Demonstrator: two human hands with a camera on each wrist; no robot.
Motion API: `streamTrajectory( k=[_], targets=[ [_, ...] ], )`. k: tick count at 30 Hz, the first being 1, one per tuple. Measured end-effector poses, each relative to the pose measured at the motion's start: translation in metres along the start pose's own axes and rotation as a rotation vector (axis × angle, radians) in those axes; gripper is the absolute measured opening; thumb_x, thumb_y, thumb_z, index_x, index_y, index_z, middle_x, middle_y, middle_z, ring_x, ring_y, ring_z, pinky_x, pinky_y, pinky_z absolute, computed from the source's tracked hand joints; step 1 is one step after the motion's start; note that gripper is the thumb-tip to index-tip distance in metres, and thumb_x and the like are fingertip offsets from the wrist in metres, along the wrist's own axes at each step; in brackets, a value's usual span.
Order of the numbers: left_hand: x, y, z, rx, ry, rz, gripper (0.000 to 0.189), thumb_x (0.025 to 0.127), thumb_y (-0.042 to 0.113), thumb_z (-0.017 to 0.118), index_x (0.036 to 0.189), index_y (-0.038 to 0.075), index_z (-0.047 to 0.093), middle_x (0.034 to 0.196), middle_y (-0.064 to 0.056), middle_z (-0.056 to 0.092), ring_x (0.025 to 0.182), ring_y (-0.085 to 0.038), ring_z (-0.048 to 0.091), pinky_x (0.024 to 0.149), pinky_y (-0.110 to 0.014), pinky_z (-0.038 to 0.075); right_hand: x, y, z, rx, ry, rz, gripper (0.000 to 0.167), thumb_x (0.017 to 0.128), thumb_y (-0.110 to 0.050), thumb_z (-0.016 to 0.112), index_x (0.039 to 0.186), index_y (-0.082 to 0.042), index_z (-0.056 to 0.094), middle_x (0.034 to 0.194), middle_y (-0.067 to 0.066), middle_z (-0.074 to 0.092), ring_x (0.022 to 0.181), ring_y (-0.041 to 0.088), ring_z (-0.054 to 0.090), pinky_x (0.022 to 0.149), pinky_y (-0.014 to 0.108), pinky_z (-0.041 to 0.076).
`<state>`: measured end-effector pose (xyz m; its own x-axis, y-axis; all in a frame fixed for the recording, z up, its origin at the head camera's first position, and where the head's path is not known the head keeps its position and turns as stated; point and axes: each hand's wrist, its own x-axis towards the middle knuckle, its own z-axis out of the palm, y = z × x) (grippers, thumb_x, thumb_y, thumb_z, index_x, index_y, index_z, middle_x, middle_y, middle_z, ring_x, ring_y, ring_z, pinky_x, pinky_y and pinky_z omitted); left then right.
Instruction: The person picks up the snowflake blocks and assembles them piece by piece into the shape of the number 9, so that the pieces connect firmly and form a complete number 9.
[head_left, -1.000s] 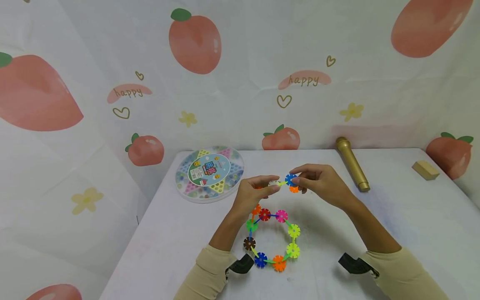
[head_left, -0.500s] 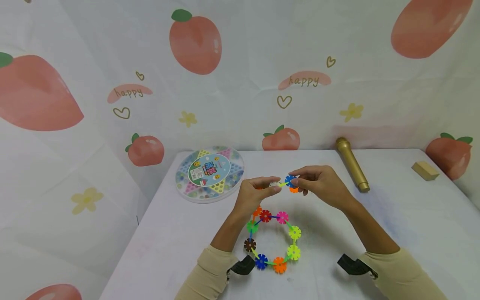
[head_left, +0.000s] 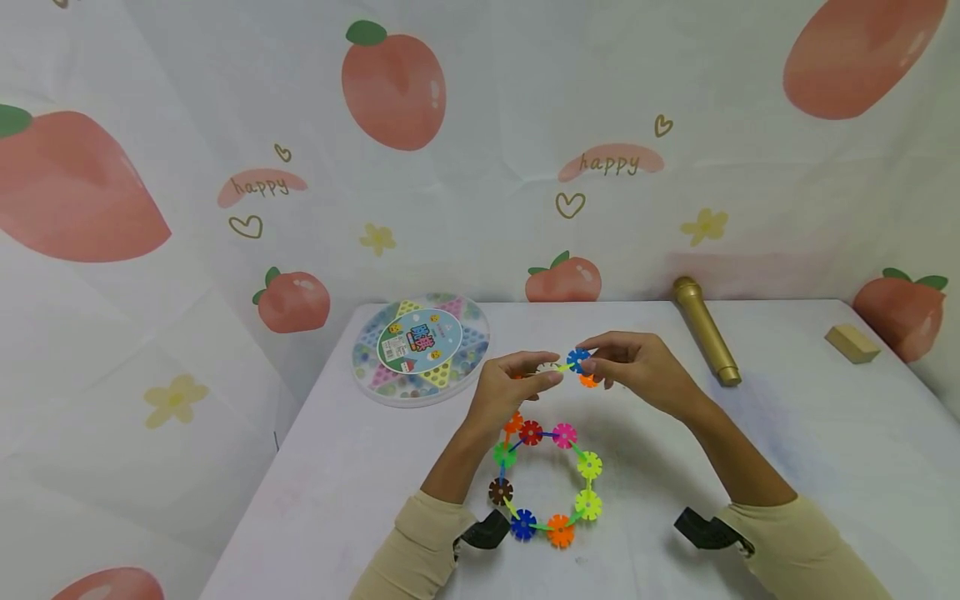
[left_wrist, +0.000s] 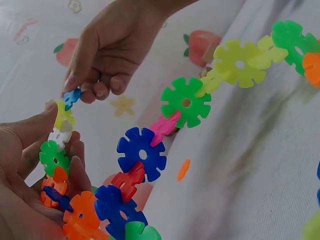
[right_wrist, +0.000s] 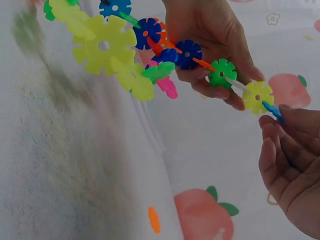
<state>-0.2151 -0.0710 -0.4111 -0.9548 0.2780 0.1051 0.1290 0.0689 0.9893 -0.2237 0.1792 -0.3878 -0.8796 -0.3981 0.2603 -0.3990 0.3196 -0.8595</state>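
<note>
A chain of slotted plastic snowflake discs runs from my left hand [head_left: 506, 387] down to a many-coloured ring of discs [head_left: 588, 465] nearer me in the head view. My left thumb and fingers grip the chain's end around a white disc [left_wrist: 59, 139] and a green disc [left_wrist: 54, 159]. Beyond them a yellow disc [right_wrist: 258, 97] stands out from the fingertips. My right hand [head_left: 648, 371] pinches a small blue disc [head_left: 577, 360] between thumb and fingers. That disc's edge meets the yellow one; how deep the slots engage cannot be told.
A loose orange disc [head_left: 588, 381] lies on the white table below my right hand. At the back left is a round Chinese checkers board [head_left: 420, 350]. A gold microphone [head_left: 705, 329] and a wooden block [head_left: 852, 343] lie at the right, before a fruit-print backdrop [head_left: 480, 208].
Both hands keep almost the same place and grip. The blue disc has shifted very slightly left, and the ring appears a few pixels lower in the head view.
</note>
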Motion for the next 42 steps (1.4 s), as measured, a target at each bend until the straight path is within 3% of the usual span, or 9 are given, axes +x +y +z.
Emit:
streamTrajectory(
  k=[4, 8, 13, 21, 26, 29, 33, 36, 42],
  targets=[
    [0.000, 0.000, -0.001, -0.006, 0.004, 0.007, 0.029, 0.097, 0.028, 0.080, 0.124, 0.018, 0.080, 0.122, -0.006, 0.075, 0.102, -0.021, 0.071, 0.097, -0.050, 0.060, 0.001, 0.002, -0.002, -0.013, 0.004, 0.017, 0.026, 0.101, -0.020, 0.074, 0.125, -0.009, 0.075, 0.099, 0.007, 0.080, 0.087, 0.024, 0.076, 0.072, 0.034, 0.063],
    [0.000, 0.000, -0.001, -0.017, 0.006, 0.013, 0.028, 0.097, 0.028, 0.080, 0.123, 0.016, 0.080, 0.116, -0.006, 0.076, 0.101, -0.021, 0.070, 0.100, -0.060, 0.056, 0.001, 0.008, -0.003, -0.012, 0.005, 0.040, 0.027, 0.101, -0.021, 0.075, 0.125, -0.009, 0.075, 0.102, 0.007, 0.078, 0.086, 0.021, 0.074, 0.071, 0.033, 0.062],
    [0.001, 0.000, -0.002, -0.019, 0.008, 0.018, 0.028, 0.097, 0.028, 0.080, 0.121, 0.014, 0.080, 0.114, -0.005, 0.077, 0.101, -0.021, 0.071, 0.100, -0.062, 0.056, 0.002, 0.015, -0.005, -0.008, -0.002, 0.042, 0.028, 0.099, -0.020, 0.076, 0.125, -0.010, 0.075, 0.101, 0.010, 0.075, 0.084, 0.025, 0.071, 0.071, 0.033, 0.060],
    [0.002, -0.001, -0.002, -0.007, 0.007, 0.016, 0.031, 0.096, 0.029, 0.082, 0.121, 0.012, 0.079, 0.112, -0.006, 0.077, 0.100, -0.020, 0.071, 0.097, -0.054, 0.060, 0.010, 0.035, -0.007, -0.067, 0.000, 0.073, 0.029, 0.098, -0.023, 0.078, 0.124, -0.011, 0.076, 0.100, 0.007, 0.075, 0.093, 0.029, 0.069, 0.074, 0.041, 0.063],
    [0.001, -0.001, -0.002, -0.016, 0.013, 0.004, 0.026, 0.095, 0.029, 0.083, 0.117, 0.015, 0.080, 0.110, -0.006, 0.078, 0.102, -0.030, 0.072, 0.093, -0.047, 0.062, 0.015, 0.048, -0.009, -0.102, -0.010, 0.134, 0.030, 0.098, -0.020, 0.077, 0.125, -0.008, 0.075, 0.104, 0.009, 0.075, 0.096, 0.026, 0.068, 0.077, 0.042, 0.063],
    [0.001, 0.000, -0.002, -0.030, 0.015, 0.003, 0.026, 0.095, 0.028, 0.083, 0.116, 0.013, 0.080, 0.111, -0.011, 0.077, 0.106, -0.037, 0.071, 0.096, -0.052, 0.061, 0.018, 0.054, -0.009, -0.112, -0.024, 0.169, 0.032, 0.098, -0.016, 0.076, 0.128, -0.005, 0.073, 0.107, 0.011, 0.074, 0.099, 0.028, 0.068, 0.078, 0.041, 0.063],
    [0.001, 0.001, -0.002, -0.049, 0.018, 0.001, 0.026, 0.095, 0.027, 0.083, 0.116, 0.013, 0.079, 0.113, -0.015, 0.077, 0.105, -0.032, 0.072, 0.099, -0.060, 0.057, 0.022, 0.063, -0.009, -0.133, -0.046, 0.196, 0.034, 0.097, -0.012, 0.075, 0.130, -0.002, 0.072, 0.110, 0.013, 0.074, 0.102, 0.029, 0.067, 0.078, 0.036, 0.063],
    [0.001, 0.001, -0.002, -0.052, 0.019, -0.003, 0.026, 0.095, 0.028, 0.083, 0.116, 0.013, 0.079, 0.114, -0.012, 0.077, 0.103, -0.027, 0.073, 0.099, -0.060, 0.058, 0.025, 0.069, -0.008, -0.149, -0.070, 0.208, 0.035, 0.095, -0.009, 0.074, 0.129, 0.000, 0.072, 0.110, 0.015, 0.073, 0.102, 0.029, 0.067, 0.078, 0.034, 0.061],
    [0.001, 0.002, -0.003, -0.059, 0.013, 0.003, 0.026, 0.095, 0.026, 0.082, 0.117, 0.013, 0.078, 0.115, -0.012, 0.077, 0.106, -0.030, 0.073, 0.098, -0.060, 0.058, 0.032, 0.080, -0.006, -0.200, -0.109, 0.247, 0.037, 0.095, -0.009, 0.076, 0.130, 0.001, 0.072, 0.112, 0.015, 0.074, 0.100, 0.027, 0.068, 0.080, 0.031, 0.061]
  ],
)
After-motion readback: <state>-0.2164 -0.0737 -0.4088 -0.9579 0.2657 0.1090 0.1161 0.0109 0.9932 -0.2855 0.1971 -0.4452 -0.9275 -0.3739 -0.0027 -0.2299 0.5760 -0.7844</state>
